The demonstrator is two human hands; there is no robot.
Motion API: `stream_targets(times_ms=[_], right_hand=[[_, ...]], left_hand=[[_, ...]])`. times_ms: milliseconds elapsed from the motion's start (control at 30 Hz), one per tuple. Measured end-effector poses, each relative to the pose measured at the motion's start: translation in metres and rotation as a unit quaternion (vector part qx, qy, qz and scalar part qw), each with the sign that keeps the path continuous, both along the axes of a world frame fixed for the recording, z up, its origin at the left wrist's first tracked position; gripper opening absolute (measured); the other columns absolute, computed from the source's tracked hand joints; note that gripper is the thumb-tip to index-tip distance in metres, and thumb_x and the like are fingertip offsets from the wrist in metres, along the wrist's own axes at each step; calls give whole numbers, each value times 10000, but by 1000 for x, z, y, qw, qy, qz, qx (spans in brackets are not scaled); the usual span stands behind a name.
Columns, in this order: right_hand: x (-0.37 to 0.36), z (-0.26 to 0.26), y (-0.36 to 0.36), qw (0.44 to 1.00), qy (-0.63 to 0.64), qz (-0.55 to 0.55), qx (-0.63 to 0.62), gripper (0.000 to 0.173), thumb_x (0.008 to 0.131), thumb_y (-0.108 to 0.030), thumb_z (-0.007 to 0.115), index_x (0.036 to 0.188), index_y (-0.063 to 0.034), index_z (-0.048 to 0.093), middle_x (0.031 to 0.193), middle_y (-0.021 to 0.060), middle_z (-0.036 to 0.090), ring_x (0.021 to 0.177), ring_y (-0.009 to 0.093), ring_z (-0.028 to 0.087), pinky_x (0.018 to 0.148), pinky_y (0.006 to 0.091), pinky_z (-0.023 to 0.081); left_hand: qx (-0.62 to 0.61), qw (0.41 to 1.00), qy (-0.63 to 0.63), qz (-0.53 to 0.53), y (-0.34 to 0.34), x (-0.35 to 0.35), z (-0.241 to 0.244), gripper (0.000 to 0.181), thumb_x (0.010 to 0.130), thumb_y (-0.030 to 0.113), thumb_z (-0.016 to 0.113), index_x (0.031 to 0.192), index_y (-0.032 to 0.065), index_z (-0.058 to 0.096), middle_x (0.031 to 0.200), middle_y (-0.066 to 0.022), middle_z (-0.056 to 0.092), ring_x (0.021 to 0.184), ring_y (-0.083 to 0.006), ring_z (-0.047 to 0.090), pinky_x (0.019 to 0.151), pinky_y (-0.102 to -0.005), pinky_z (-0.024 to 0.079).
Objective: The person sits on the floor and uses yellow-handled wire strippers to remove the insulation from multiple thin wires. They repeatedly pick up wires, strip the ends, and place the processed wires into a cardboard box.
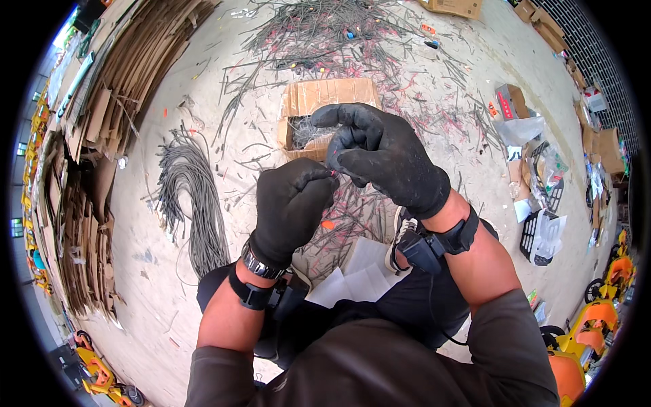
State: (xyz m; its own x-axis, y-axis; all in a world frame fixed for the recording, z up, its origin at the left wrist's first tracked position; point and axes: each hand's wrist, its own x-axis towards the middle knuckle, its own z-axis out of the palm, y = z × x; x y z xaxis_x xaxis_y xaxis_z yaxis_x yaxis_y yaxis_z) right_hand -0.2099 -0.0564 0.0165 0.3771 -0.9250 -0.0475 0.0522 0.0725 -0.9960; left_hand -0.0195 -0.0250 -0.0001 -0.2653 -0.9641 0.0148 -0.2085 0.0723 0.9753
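My left hand (292,203), in a black work glove, is closed with thumb against fingers. A tiny red piece (333,173), perhaps the end of a wire, shows at its fingertips. My right hand (379,150), gloved alike, is just above and to the right, its fingers curled and the index finger hooked outward. A red speck shows by its fingertips; whether it grips anything is hidden. Beyond both hands stands an open cardboard box (329,94) holding a tangle of thin dark strands. Cut black and red wire scraps (356,211) litter the floor below my hands.
A bundle of grey cables (201,203) lies to the left, near stacks of flattened cardboard (127,76). A large heap of cable scraps (325,30) spreads ahead. White foam sheets (351,285) lie between my feet. A black plastic crate (534,236) and yellow-orange bikes (592,325) are at right.
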Motion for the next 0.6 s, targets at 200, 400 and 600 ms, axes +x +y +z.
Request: stream_targets(times_ms=[200, 400, 600], right_hand=[[6, 5, 4, 999, -15, -25, 15, 433, 831, -43, 590, 1254, 48, 577, 792, -2, 597, 714, 62, 575, 659, 236, 489], [-10, 9, -7, 992, -50, -114, 7, 384, 870, -65, 595, 1247, 12, 594, 814, 0, 609, 587, 19, 502, 514, 191, 421], [-44, 12, -14, 993, -34, -113, -22, 340, 879, -137, 619, 1190, -3, 638, 853, 6, 653, 643, 37, 557, 586, 203, 477]], left_hand=[[7, 999, 22, 34, 6, -1, -6, 112, 837, 73, 611, 812, -11, 681, 630, -70, 636, 558, -130, 598, 534, -282, 471], [0, 998, 41, 39, 11, -6, -8, 148, 861, 77, 604, 851, -39, 695, 623, -44, 614, 496, -82, 529, 475, -237, 409], [51, 996, 44, 63, 8, -2, -5, 178, 873, 94, 592, 865, -47, 700, 611, -33, 601, 445, -68, 496, 428, -215, 370]])
